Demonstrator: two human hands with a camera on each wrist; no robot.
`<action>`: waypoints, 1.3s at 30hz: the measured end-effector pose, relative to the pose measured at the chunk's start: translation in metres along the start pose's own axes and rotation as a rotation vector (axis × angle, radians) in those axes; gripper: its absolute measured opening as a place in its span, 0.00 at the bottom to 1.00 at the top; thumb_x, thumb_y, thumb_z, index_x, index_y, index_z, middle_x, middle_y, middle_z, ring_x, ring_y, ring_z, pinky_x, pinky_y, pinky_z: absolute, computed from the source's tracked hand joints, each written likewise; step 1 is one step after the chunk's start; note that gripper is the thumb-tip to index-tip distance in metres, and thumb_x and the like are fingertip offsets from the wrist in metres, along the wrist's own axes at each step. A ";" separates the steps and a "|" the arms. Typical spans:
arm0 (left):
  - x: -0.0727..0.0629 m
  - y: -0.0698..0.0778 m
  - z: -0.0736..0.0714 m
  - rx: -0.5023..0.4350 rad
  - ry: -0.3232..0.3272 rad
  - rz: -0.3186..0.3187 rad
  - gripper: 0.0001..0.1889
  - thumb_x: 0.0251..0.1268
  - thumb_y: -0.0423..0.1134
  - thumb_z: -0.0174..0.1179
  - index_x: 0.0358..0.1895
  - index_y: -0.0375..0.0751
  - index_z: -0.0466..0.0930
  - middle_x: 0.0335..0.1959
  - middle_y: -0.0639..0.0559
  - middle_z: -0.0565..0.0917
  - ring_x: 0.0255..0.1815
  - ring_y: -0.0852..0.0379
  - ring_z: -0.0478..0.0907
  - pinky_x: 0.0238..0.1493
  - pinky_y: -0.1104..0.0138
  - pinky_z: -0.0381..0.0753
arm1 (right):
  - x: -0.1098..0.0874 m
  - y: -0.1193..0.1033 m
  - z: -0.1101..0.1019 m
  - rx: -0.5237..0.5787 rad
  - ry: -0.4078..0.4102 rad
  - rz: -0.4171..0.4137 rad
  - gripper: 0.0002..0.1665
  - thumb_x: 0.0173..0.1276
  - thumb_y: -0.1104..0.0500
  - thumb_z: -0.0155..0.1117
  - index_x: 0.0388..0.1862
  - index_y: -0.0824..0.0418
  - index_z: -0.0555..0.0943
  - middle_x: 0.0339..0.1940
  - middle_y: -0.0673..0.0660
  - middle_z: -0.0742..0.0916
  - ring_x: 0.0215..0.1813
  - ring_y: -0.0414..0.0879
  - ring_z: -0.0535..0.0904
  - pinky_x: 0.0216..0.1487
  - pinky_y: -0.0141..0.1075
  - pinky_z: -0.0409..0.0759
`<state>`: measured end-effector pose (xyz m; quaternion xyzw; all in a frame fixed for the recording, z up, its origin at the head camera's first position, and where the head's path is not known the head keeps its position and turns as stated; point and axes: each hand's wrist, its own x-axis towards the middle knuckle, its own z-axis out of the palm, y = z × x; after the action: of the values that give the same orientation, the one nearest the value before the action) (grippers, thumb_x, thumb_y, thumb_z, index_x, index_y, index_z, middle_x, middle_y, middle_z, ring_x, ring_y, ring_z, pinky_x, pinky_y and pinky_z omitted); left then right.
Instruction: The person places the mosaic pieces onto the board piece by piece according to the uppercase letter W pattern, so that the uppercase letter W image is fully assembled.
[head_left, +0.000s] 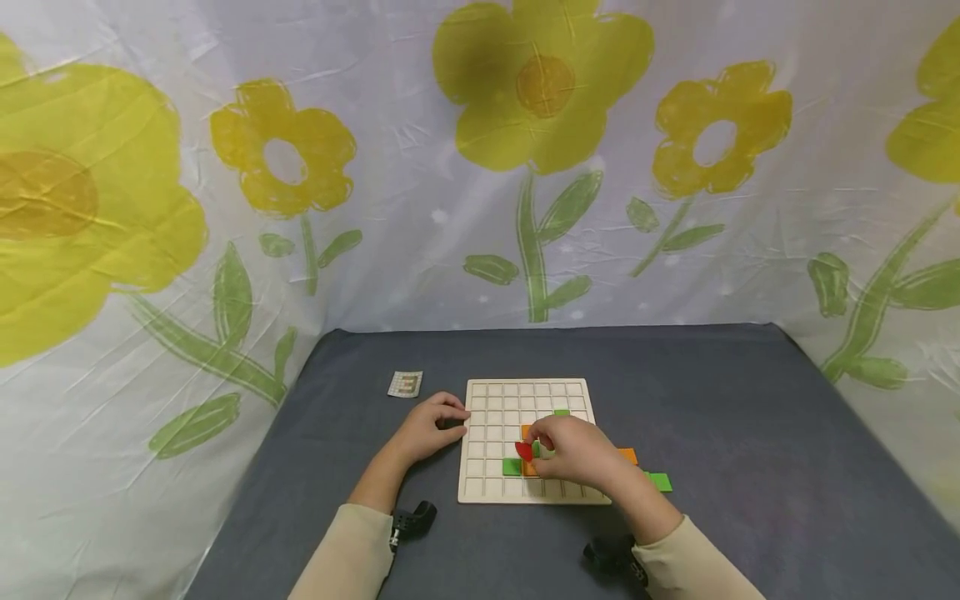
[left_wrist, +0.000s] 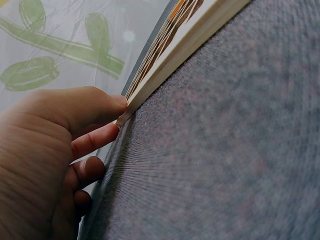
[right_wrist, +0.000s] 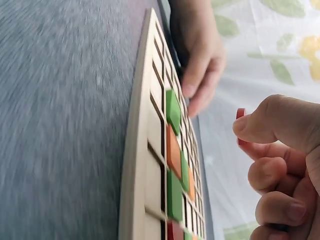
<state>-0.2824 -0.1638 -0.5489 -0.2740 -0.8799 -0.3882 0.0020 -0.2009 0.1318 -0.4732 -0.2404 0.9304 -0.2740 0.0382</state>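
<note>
A pale wooden grid board (head_left: 487,487) lies on the grey cloth, with several coloured tiles in its squares. Among them are a green tile (head_left: 512,467), an orange tile (right_wrist: 173,150) and, low in the right wrist view, a red tile (right_wrist: 175,231). My right hand (head_left: 573,450) pinches another red tile (right_wrist: 241,113) between thumb and forefinger, above the board, and hides part of the grid. At the board's left edge, my left hand (head_left: 426,429) grips the rim with thumb and forefinger (left_wrist: 97,140); its other fingers are curled.
Loose orange (head_left: 627,455) and green (head_left: 659,482) tiles lie right of the board, partly behind the right hand and forearm. A small printed card (head_left: 406,384) lies beyond the left hand. A flowered curtain (head_left: 405,208) rises behind the cloth-covered table (head_left: 712,400).
</note>
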 end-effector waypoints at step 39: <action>0.001 -0.004 0.000 -0.014 0.005 0.010 0.12 0.68 0.37 0.70 0.51 0.41 0.90 0.51 0.53 0.80 0.43 0.56 0.76 0.46 0.61 0.77 | 0.033 -0.026 0.043 -0.156 -0.060 -0.053 0.07 0.55 0.59 0.74 0.35 0.52 0.88 0.29 0.44 0.84 0.28 0.39 0.72 0.25 0.36 0.71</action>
<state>-0.2847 -0.1650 -0.5515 -0.2775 -0.8758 -0.3950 0.0039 -0.2104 0.0766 -0.4940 -0.2750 0.9408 -0.1943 0.0399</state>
